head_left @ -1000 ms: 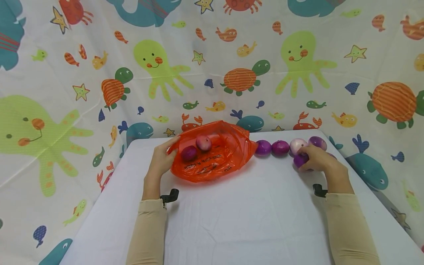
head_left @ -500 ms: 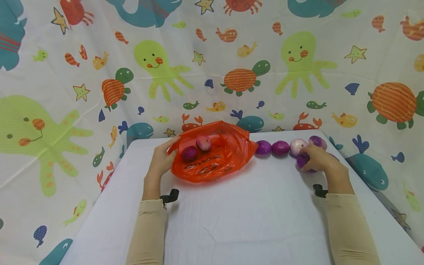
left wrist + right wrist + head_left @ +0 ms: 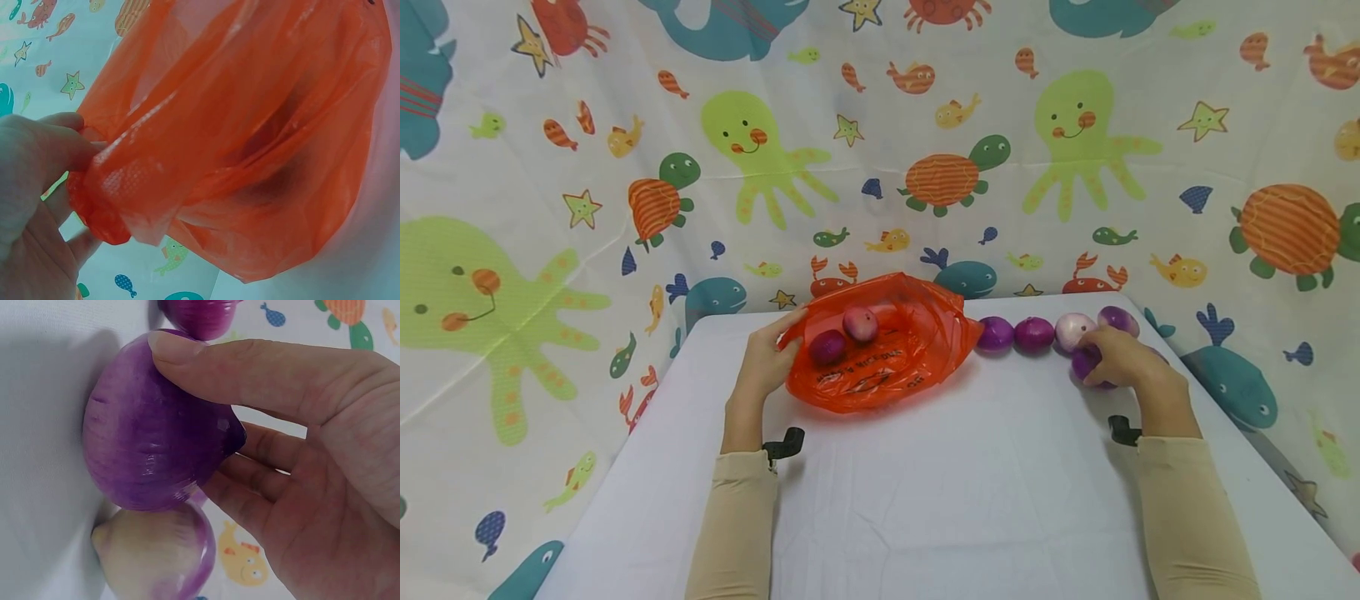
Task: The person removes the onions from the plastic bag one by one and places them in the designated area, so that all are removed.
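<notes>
My left hand [image 3: 769,354] pinches the rim of an orange-red plastic bag [image 3: 880,387], and its mouth faces me. Inside the bag lie a dark purple onion [image 3: 828,347] and a paler pinkish one. In the left wrist view the bag's plastic [image 3: 262,125] bunches between thumb and fingers. At the table's right, my right hand [image 3: 1123,358] grips a purple onion [image 3: 150,431], thumb on one side and fingers behind it. The right wrist view has a whitish-purple onion [image 3: 156,550] close beside it and a magenta onion [image 3: 203,315] beyond.
To the right of the bag stand a purple onion [image 3: 996,334], a dark magenta onion [image 3: 1033,334], a pale onion [image 3: 1073,330] and a purple-white onion [image 3: 1117,320] at the back. A white cloth covers the table [image 3: 955,492]. Sea-animal print fabric [image 3: 880,108] hangs behind.
The onion in my right hand has shifted slightly to the right since one second ago. My left hand and the bag hold still.
</notes>
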Demonstrator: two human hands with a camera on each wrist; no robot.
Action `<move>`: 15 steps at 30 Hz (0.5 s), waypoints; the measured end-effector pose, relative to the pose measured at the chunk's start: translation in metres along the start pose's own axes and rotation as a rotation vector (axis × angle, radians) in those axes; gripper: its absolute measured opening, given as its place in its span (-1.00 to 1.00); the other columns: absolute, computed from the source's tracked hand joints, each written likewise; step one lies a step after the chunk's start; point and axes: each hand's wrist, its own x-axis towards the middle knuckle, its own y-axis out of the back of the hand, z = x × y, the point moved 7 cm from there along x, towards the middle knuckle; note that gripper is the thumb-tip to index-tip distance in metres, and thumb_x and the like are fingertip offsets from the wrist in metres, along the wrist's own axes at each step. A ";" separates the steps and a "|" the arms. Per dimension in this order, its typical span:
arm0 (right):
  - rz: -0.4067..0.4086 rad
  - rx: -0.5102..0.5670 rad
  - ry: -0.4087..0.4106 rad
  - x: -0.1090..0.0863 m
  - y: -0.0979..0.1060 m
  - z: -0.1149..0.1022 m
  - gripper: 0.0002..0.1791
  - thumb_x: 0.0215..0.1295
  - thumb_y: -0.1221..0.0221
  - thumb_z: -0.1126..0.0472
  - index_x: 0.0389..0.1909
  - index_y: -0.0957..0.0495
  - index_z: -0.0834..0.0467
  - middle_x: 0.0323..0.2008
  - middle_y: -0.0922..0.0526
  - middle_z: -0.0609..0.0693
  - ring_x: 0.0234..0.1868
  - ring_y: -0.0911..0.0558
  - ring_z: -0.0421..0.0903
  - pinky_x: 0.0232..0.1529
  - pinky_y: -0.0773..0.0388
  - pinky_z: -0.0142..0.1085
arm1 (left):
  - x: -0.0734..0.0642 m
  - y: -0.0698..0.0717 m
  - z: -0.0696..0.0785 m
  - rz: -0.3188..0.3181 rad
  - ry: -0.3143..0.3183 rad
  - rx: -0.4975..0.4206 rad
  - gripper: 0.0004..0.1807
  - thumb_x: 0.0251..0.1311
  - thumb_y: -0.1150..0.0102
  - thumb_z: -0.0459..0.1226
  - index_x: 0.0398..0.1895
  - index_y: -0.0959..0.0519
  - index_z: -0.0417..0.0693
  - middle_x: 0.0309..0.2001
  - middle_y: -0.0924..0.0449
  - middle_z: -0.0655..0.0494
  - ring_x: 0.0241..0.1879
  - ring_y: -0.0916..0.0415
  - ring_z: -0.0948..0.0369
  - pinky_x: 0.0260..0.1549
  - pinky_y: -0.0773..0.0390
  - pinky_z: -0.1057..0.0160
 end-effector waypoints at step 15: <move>0.017 -0.002 0.015 -0.001 0.003 0.001 -0.25 0.21 -0.47 0.20 0.41 -0.43 0.23 0.41 -0.31 0.47 0.37 -0.34 0.50 0.25 -0.36 0.51 | 0.000 -0.001 0.000 -0.010 0.014 -0.010 -0.38 0.46 -0.12 -0.43 0.52 -0.43 0.21 0.51 -0.41 0.18 0.55 -0.28 -0.05 0.40 -0.43 -0.20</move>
